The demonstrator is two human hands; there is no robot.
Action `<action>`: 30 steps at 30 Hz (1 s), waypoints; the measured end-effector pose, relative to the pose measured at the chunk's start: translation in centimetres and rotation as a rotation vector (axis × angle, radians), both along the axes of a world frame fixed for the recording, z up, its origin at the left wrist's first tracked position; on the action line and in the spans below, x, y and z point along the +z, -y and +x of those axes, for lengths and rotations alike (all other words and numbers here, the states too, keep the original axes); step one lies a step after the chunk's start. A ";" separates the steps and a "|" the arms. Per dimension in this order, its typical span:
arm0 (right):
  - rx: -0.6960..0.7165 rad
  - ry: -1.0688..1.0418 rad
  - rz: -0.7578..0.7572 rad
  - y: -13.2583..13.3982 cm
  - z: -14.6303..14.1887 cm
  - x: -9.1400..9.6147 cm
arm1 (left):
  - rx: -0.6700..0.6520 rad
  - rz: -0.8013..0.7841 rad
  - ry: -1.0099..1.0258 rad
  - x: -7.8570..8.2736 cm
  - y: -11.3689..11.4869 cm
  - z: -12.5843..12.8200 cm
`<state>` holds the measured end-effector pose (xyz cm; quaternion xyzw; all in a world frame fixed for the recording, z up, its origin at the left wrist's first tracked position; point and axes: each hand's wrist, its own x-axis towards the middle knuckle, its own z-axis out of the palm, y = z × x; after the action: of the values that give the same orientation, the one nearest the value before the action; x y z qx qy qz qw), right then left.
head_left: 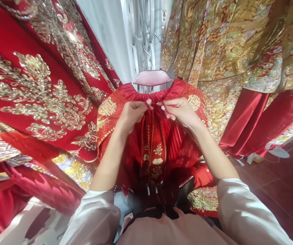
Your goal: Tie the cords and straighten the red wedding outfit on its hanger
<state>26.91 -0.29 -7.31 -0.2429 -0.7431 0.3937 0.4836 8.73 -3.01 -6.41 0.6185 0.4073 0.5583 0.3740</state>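
Observation:
In front of me a red garment point(156, 143) with gold embroidery and pleats hangs from a pale pink hanger point(152, 77) with a metal hook. Its gathered neckline lies just below the hanger. My left hand point(135, 112) pinches the red cloth at the centre of the neckline, thumb and fingers together. Close beside it, my right hand point(179, 109) pinches red cloth a little to the right, with its fingertips bent inward. A small gap separates the two hands. Whatever fine fastening or edge lies between the fingertips is too small to make out.
Red clothing with silver-gold beading point(46, 88) hangs close on the left. Gold patterned garments point(233, 44) with red velvet hems point(245, 119) fill the right. A white curtain point(105, 30) and white rack point(151, 37) stand behind. Dark tiled floor point(276, 190) shows at lower right.

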 end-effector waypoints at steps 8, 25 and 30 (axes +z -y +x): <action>-0.281 0.255 0.404 0.6 -1.3 -0.7 | -0.077 0.171 -0.080 -1.3 -1.0 0.7; -0.764 0.047 0.364 -1.8 1.9 -2.1 | 0.601 0.556 -0.610 -1.2 0.4 -2.3; -0.342 -0.260 -0.056 -1.6 0.8 -1.7 | 0.293 0.287 -0.195 -1.2 -0.1 -1.0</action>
<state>27.76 1.28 -9.06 -0.3259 -0.6113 0.3544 0.6281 7.75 -2.90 -7.57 0.6506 0.4434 0.5965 0.1559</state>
